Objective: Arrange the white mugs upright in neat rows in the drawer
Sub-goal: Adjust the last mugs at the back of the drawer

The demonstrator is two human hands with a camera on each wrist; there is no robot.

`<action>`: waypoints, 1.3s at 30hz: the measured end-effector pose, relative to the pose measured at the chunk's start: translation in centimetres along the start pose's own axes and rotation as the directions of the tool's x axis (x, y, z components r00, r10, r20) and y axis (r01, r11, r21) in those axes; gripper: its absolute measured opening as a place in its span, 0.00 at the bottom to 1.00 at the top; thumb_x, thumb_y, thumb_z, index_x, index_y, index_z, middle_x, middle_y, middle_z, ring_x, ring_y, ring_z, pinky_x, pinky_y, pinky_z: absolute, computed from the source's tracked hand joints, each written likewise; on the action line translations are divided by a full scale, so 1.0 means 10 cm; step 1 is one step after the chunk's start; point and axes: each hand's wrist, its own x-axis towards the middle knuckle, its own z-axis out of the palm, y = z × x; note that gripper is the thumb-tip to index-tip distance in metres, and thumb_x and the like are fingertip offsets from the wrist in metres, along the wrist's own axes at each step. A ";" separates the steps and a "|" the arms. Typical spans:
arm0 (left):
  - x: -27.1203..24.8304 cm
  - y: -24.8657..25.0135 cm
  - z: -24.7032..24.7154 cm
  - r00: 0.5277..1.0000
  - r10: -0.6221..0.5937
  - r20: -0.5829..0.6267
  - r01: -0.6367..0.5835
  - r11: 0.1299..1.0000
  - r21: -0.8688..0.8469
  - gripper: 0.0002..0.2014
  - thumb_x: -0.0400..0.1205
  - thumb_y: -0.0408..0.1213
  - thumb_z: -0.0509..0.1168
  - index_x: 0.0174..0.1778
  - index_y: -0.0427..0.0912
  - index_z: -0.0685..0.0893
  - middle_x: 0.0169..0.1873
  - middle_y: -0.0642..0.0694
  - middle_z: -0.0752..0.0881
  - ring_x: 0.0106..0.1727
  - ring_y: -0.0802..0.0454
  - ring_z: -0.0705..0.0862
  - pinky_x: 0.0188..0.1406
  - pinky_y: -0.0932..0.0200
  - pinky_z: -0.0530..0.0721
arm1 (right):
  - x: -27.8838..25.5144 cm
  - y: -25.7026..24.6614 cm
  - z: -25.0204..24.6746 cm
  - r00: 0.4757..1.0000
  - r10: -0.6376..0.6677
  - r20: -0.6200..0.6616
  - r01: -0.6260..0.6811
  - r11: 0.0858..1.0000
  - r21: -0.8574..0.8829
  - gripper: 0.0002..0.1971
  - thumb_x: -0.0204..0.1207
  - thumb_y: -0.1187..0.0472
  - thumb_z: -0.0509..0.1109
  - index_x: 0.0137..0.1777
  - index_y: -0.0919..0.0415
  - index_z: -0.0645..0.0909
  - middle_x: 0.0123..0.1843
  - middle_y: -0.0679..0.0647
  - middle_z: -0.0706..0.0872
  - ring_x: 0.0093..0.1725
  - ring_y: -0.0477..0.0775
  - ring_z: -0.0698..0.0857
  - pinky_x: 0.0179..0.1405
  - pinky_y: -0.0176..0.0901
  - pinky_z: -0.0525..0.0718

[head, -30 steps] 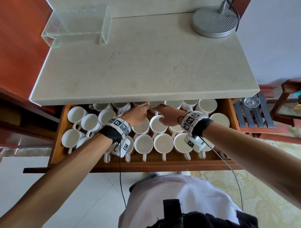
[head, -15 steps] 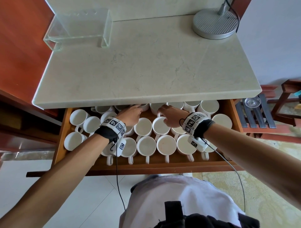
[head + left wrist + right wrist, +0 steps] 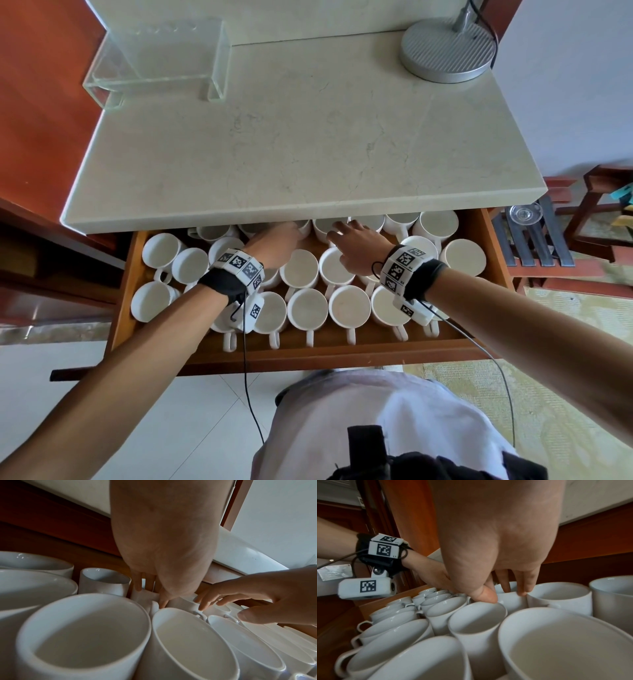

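Observation:
Several white mugs (image 3: 307, 311) stand upright in rows in the open wooden drawer (image 3: 342, 356), the front row's handles facing me. At the back row, by the countertop edge, my left hand (image 3: 291, 230) grips a white mug (image 3: 142, 598), fingers behind it and thumb in front. Beside it my right hand (image 3: 342, 229) pinches the wall of another back-row mug (image 3: 511, 600), thumb (image 3: 486, 596) outside and fingers inside the rim. The marble top hides the far side of the back row.
The marble countertop (image 3: 308, 137) overhangs the drawer's back. On it stand a clear acrylic stand (image 3: 161, 58) and a round metal lamp base (image 3: 448, 51). A wooden slatted rack (image 3: 534, 246) with a glass dish sits to the right. Mugs at the drawer's left end (image 3: 161, 250) stand unevenly.
Both hands have reached from the second row of mugs to the back row under the countertop edge. The right hand left the second-row mug for a back-row rim.

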 end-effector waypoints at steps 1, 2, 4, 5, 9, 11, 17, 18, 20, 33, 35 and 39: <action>-0.01 0.00 0.00 1.000 0.012 -0.003 -0.012 1.000 -0.011 0.23 0.83 0.23 0.58 0.71 0.46 0.85 0.64 0.48 0.81 0.66 0.46 0.81 0.65 0.44 0.82 | 0.00 -0.02 0.00 1.000 0.002 -0.012 -0.002 1.000 -0.008 0.25 0.79 0.63 0.65 0.77 0.58 0.71 0.77 0.58 0.71 0.74 0.67 0.72 0.69 0.58 0.79; -0.01 0.00 0.01 1.000 0.020 -0.006 -0.020 1.000 -0.020 0.23 0.83 0.23 0.59 0.70 0.46 0.85 0.62 0.48 0.81 0.65 0.47 0.81 0.64 0.47 0.82 | 0.00 -0.04 0.00 1.000 0.004 -0.021 -0.004 1.000 -0.012 0.25 0.79 0.62 0.65 0.78 0.58 0.71 0.76 0.58 0.72 0.74 0.68 0.72 0.69 0.58 0.79; -0.03 0.01 0.04 0.999 0.032 -0.018 -0.033 0.999 -0.032 0.21 0.84 0.24 0.59 0.67 0.47 0.86 0.59 0.50 0.81 0.62 0.48 0.81 0.61 0.53 0.79 | 0.00 -0.06 -0.02 0.999 0.007 -0.034 -0.008 1.000 -0.010 0.25 0.79 0.62 0.65 0.77 0.58 0.72 0.76 0.59 0.73 0.74 0.69 0.73 0.68 0.59 0.80; -0.03 0.01 0.06 0.999 0.037 -0.030 -0.038 0.999 -0.037 0.20 0.85 0.24 0.58 0.66 0.48 0.86 0.59 0.51 0.81 0.62 0.50 0.81 0.60 0.55 0.78 | 0.00 -0.07 -0.04 0.999 0.012 -0.039 -0.013 1.000 -0.010 0.25 0.79 0.62 0.65 0.77 0.58 0.72 0.75 0.59 0.73 0.74 0.68 0.73 0.67 0.59 0.80; -0.05 0.05 0.09 0.998 0.052 -0.031 -0.054 0.997 -0.059 0.18 0.85 0.22 0.55 0.54 0.48 0.85 0.55 0.52 0.82 0.62 0.52 0.81 0.57 0.59 0.76 | 0.01 -0.14 -0.10 0.992 0.020 -0.122 -0.023 0.999 -0.025 0.22 0.78 0.64 0.65 0.73 0.60 0.75 0.72 0.59 0.78 0.72 0.65 0.77 0.64 0.57 0.80; -0.06 0.05 0.07 0.996 0.077 -0.033 -0.079 0.994 -0.071 0.18 0.83 0.22 0.55 0.46 0.51 0.81 0.52 0.55 0.82 0.58 0.54 0.82 0.56 0.56 0.79 | 0.05 -0.21 -0.12 0.990 -0.004 -0.139 0.005 1.000 0.006 0.22 0.79 0.64 0.64 0.73 0.60 0.75 0.73 0.58 0.79 0.72 0.64 0.77 0.63 0.57 0.80; -0.15 -0.16 0.03 0.989 0.058 -0.138 -0.067 0.996 -0.061 0.16 0.82 0.27 0.62 0.57 0.53 0.86 0.66 0.53 0.85 0.68 0.50 0.83 0.68 0.44 0.84 | 0.21 -0.40 -0.14 0.995 -0.074 -0.062 0.080 0.992 0.100 0.26 0.81 0.63 0.63 0.80 0.50 0.71 0.79 0.49 0.74 0.75 0.59 0.75 0.61 0.58 0.80; -0.18 -0.19 0.02 0.990 0.065 -0.122 -0.066 0.998 -0.007 0.19 0.82 0.25 0.62 0.62 0.50 0.87 0.71 0.52 0.83 0.74 0.50 0.80 0.72 0.44 0.81 | 0.23 -0.41 -0.14 0.997 -0.071 -0.033 0.073 0.993 0.096 0.26 0.80 0.64 0.62 0.79 0.52 0.73 0.80 0.49 0.72 0.75 0.60 0.75 0.59 0.57 0.80; -0.25 -0.24 0.01 0.993 0.071 -0.096 -0.062 0.994 0.093 0.25 0.82 0.21 0.59 0.72 0.44 0.85 0.79 0.51 0.76 0.82 0.50 0.71 0.80 0.47 0.73 | 0.28 -0.43 -0.14 0.997 -0.070 0.013 0.068 0.994 0.088 0.23 0.79 0.65 0.62 0.74 0.54 0.78 0.82 0.49 0.69 0.76 0.61 0.75 0.60 0.58 0.81; -0.33 -0.22 0.02 0.998 0.044 -0.042 -0.045 0.999 -0.027 0.30 0.82 0.17 0.54 0.81 0.40 0.76 0.83 0.52 0.70 0.80 0.50 0.74 0.78 0.51 0.74 | 0.36 -0.49 -0.10 0.999 0.043 0.007 -0.043 0.994 0.103 0.18 0.80 0.64 0.62 0.69 0.58 0.79 0.71 0.55 0.79 0.66 0.62 0.81 0.61 0.54 0.80; -0.32 -0.24 0.04 0.999 0.038 -0.030 -0.039 0.997 -0.062 0.31 0.81 0.17 0.54 0.81 0.41 0.76 0.83 0.52 0.70 0.79 0.49 0.74 0.77 0.51 0.76 | 0.37 -0.50 -0.09 0.996 0.090 0.006 -0.090 0.986 0.144 0.17 0.78 0.62 0.62 0.66 0.56 0.79 0.67 0.57 0.80 0.60 0.64 0.84 0.58 0.55 0.84; -0.32 -0.27 0.08 0.999 0.033 -0.039 -0.035 0.997 -0.063 0.31 0.82 0.18 0.53 0.80 0.42 0.76 0.82 0.54 0.70 0.75 0.48 0.78 0.63 0.55 0.83 | 0.36 -0.53 -0.07 0.999 0.048 0.014 -0.050 0.990 0.129 0.18 0.76 0.65 0.63 0.66 0.59 0.78 0.65 0.56 0.79 0.62 0.62 0.82 0.59 0.54 0.81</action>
